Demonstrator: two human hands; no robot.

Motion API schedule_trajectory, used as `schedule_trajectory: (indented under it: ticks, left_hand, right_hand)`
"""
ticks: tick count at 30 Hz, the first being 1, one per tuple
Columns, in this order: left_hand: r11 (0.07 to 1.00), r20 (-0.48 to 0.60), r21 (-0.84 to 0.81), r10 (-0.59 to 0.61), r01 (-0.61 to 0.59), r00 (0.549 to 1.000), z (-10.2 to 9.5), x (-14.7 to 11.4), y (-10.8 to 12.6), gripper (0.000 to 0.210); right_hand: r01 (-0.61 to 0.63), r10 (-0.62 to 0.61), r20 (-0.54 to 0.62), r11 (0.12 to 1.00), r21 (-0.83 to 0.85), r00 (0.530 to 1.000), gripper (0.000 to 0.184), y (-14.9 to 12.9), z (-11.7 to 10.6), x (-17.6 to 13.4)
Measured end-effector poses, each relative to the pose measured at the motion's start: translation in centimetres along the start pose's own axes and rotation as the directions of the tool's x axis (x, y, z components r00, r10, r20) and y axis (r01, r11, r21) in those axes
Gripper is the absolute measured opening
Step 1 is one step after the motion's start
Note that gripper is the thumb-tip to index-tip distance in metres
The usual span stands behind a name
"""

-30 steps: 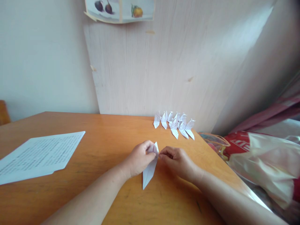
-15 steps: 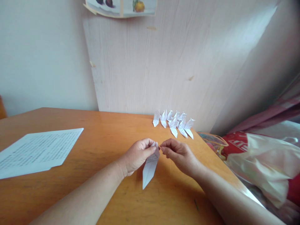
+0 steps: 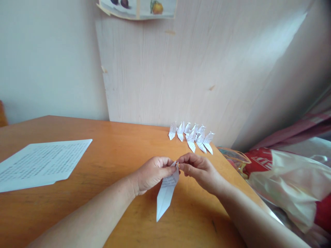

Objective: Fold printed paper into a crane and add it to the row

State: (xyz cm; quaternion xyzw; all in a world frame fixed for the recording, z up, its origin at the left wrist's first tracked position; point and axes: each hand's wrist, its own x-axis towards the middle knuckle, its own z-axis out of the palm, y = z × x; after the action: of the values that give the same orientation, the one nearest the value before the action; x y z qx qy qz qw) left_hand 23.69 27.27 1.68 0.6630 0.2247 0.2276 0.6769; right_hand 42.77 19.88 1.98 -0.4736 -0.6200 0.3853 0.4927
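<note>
Over the front middle of the table, my left hand [image 3: 158, 173] pinches an origami paper crane [image 3: 167, 196] near its top, thumb on the near side. The crane is white with lines of print, and one long pointed wing hangs down toward me. My right hand [image 3: 198, 169] is closed at the crane's upper right, thumb and forefinger pinched at a small tip there. Those fingers partly hide the tip. Further back at the right stands a group of several finished-looking white paper cranes [image 3: 191, 138], apart from both hands.
Printed paper sheets [image 3: 46, 162] lie stacked on the wooden table [image 3: 116, 144] at the left. Past the table's right edge are a cream plastic bag [image 3: 284, 186] and a red bag [image 3: 260, 160]. A pale panel [image 3: 181, 75] rises behind the table.
My right fingers have come in against the crane's tip. The crane has turned and dropped slightly, so more of its printed face shows. The view has shifted a little.
</note>
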Motion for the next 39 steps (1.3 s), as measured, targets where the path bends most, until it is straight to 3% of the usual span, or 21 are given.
schedule_trajectory:
  ticks: [21,39]
  left_hand:
    - [0.988,0.239,-0.146,-0.02,0.056,0.971,-1.1,-0.1,-0.5,0.03]
    - [0.967,0.278,-0.243,-0.009,0.079,0.96,-0.8,-0.3,-0.5,0.025]
  right_hand:
    - [-0.125,0.096,0.147,0.971,0.203,0.984,0.021,0.0,-0.6,-0.2]
    - [-0.159,0.101,0.239,0.959,0.236,0.966,0.024,-0.1,-0.7,-0.2]
